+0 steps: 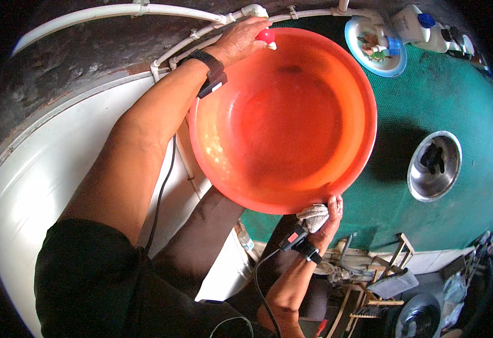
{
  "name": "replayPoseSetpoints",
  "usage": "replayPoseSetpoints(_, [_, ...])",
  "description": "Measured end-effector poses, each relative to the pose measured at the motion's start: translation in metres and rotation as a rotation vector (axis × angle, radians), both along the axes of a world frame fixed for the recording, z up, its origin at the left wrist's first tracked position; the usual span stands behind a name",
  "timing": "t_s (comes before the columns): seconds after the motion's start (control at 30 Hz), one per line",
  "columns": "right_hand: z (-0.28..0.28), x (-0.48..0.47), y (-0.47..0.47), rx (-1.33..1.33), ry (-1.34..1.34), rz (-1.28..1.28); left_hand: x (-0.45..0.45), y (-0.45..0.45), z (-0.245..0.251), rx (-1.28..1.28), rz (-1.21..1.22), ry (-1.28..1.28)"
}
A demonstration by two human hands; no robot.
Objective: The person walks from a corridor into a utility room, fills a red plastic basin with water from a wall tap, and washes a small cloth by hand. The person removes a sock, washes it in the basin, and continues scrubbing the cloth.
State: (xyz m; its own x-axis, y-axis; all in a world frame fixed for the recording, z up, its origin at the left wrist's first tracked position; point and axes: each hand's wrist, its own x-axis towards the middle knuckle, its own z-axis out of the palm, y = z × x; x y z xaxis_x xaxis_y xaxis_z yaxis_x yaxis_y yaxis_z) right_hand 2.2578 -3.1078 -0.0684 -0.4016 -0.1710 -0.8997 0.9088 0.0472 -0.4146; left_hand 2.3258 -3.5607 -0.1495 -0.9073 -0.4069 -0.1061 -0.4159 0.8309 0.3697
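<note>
A large orange-red plastic basin [291,122] faces me, its rim below a white plastic tap [272,45] with a red round handle [265,36]. My left hand [240,38] has its fingers around that handle, above the basin's upper rim. My right hand [333,211] holds the basin's near rim, its fingertips over the edge. A crumpled pale cloth [314,217] is tucked into the same hand, against the basin's outside. Black straps with small devices circle both wrists. A cable runs from the right one.
Green mesh matting [445,93] covers the surface at right. On it are a metal bowl [435,166] with a dark item, a blue-rimmed dish [375,46] of scraps, and several bottles [415,25]. White pipes [179,14] follow the dark wall. Wooden frames [381,291] and a black tub [419,317] stand lower right.
</note>
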Motion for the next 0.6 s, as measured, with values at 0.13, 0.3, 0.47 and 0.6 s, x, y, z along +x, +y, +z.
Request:
replayPoseSetpoints(0.13, [-0.001, 0.0, 0.0, -0.015, -0.003, -0.01, -0.008, 0.007, 0.003, -0.012, 0.199, -0.016])
replayPoseSetpoints(0.3, [0.0, -0.001, 0.0, -0.071, -0.012, -0.005, -0.016, 0.014, 0.011, 0.22, 0.521, -0.206])
replayPoseSetpoints(0.47, [0.002, -0.003, 0.001, -0.027, -0.039, -0.043, -0.02, 0.015, 0.005, 0.138, 0.475, -0.217])
replayPoseSetpoints(0.6, [0.002, -0.002, 0.001, -0.014, -0.052, -0.005, -0.02, 0.011, 0.001, -0.047, 0.248, 0.041])
